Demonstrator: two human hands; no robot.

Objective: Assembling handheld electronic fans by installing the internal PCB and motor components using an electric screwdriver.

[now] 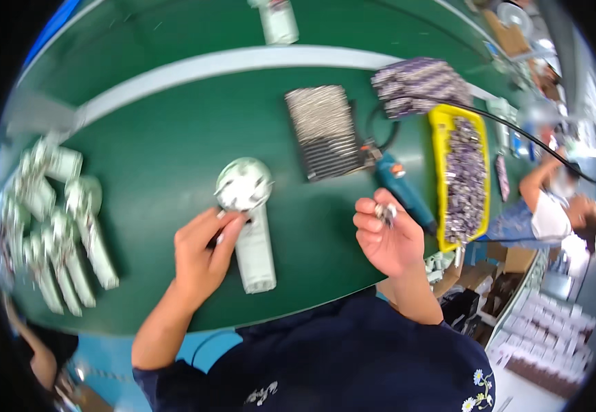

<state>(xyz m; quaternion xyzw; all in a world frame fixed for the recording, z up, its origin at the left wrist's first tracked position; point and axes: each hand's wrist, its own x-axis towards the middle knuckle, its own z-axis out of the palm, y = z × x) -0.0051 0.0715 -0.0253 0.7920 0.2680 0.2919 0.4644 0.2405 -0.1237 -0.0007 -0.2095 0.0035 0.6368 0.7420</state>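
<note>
A pale green device shaped like a handheld fan lies on the green table, its round head away from me and its handle toward me. At the neck, my left hand pinches with thumb and forefinger. Whatever is between those fingertips is too small to make out. My right hand is turned palm up, to the right of the fan. Its curled fingers hold a few small metal parts, blurred. Close beside that hand lies a teal power screwdriver with a black cord.
A yellow tray full of small metallic parts stands on the right. Beyond the screwdriver are a ribbed dark block and a striped cloth bundle. Several similar green devices lie at the left. Another person sits at far right.
</note>
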